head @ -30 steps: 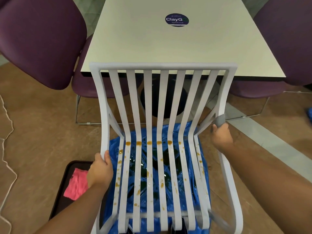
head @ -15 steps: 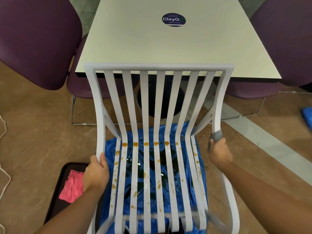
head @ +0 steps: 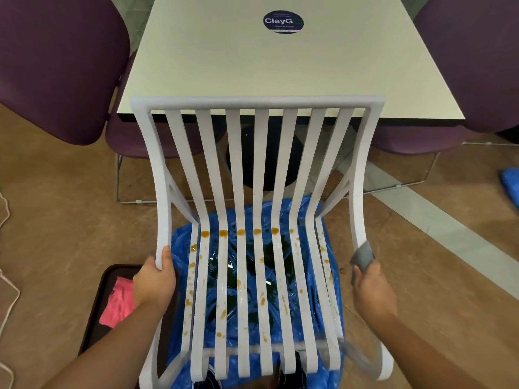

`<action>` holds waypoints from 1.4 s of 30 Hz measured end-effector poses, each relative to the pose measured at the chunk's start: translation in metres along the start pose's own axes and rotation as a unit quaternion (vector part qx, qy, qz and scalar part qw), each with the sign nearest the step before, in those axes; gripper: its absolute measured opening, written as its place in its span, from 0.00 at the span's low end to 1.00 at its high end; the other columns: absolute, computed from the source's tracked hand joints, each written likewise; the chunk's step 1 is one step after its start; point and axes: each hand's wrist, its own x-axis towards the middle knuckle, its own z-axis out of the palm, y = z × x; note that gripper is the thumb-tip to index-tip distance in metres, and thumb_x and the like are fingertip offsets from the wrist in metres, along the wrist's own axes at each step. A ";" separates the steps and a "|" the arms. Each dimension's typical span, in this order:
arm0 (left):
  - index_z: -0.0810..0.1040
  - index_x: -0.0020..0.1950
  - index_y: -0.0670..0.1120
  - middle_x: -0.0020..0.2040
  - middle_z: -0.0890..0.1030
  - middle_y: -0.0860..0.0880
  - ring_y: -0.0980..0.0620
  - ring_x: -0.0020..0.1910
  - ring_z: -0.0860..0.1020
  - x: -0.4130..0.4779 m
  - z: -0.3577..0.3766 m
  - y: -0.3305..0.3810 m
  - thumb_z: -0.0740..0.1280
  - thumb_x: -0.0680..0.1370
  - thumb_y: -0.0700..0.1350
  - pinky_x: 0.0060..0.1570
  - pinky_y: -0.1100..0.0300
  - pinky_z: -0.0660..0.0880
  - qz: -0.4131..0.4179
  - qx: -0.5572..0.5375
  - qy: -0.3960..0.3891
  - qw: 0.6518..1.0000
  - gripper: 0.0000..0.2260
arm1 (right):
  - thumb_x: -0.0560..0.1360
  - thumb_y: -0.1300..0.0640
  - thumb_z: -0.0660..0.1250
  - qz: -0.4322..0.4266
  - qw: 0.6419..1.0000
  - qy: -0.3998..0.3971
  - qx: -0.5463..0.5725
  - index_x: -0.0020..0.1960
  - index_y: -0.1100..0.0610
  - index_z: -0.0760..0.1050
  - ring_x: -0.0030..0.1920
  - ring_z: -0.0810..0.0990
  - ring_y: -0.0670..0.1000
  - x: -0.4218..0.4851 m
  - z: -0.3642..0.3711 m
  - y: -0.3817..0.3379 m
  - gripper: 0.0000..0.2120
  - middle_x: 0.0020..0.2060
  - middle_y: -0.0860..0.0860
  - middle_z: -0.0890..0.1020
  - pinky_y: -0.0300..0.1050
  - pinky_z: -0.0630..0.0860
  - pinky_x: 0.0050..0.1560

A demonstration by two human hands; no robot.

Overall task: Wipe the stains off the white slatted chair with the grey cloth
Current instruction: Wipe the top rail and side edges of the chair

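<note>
The chair point(head: 247, 192) frame is gripped by the left hand point(head: 153, 282); the cloth point(head: 362, 255) is pinched against the other rail by the right hand point(head: 370, 290) (stains point(head: 223, 233) on the seat).

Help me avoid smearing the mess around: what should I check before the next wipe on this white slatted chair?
1. Hold on the grey cloth: ok, the right hand grips it at the right rail of the white slatted chair.
2. Chair steadied: ok, the left hand grips its left rail.
3. Seat clean: not ok, orange stains dot the seat slats.
4. Floor protected: ok, a blue plastic sheet lies under the seat.
5. Cloth face clean: cannot tell, it is bunched in the hand.
</note>
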 end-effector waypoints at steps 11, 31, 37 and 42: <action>0.76 0.49 0.46 0.38 0.79 0.47 0.44 0.39 0.80 0.005 0.006 -0.010 0.57 0.81 0.65 0.41 0.48 0.79 -0.024 -0.021 0.033 0.999 0.23 | 0.83 0.40 0.51 -0.032 0.999 0.011 -0.022 0.52 0.56 0.65 0.33 0.79 0.53 0.049 -0.002 -0.030 0.19 0.38 0.54 0.78 0.46 0.72 0.29; 0.74 0.64 0.46 0.59 0.75 0.49 0.47 0.54 0.79 0.005 0.009 -0.024 0.65 0.81 0.55 0.51 0.47 0.80 0.072 -0.086 0.059 0.992 0.17 | 0.83 0.46 0.57 0.006 0.997 0.069 -0.031 0.61 0.55 0.67 0.40 0.75 0.55 -0.063 0.013 0.045 0.14 0.47 0.51 0.75 0.50 0.72 0.40; 0.75 0.66 0.46 0.63 0.73 0.44 0.43 0.63 0.71 -0.011 0.003 -0.031 0.70 0.76 0.43 0.63 0.42 0.69 0.278 0.056 0.052 0.958 0.19 | 0.82 0.56 0.60 0.051 0.991 0.111 0.059 0.56 0.64 0.72 0.50 0.77 0.66 -0.106 0.027 0.077 0.11 0.49 0.63 0.77 0.60 0.75 0.51; 0.79 0.60 0.49 0.52 0.78 0.54 0.53 0.52 0.76 -0.042 0.002 -0.049 0.67 0.79 0.40 0.54 0.51 0.76 0.375 0.005 -0.132 0.918 0.11 | 0.83 0.57 0.57 0.088 0.973 0.199 0.080 0.63 0.67 0.72 0.53 0.73 0.65 -0.120 0.017 0.024 0.15 0.54 0.66 0.73 0.60 0.73 0.56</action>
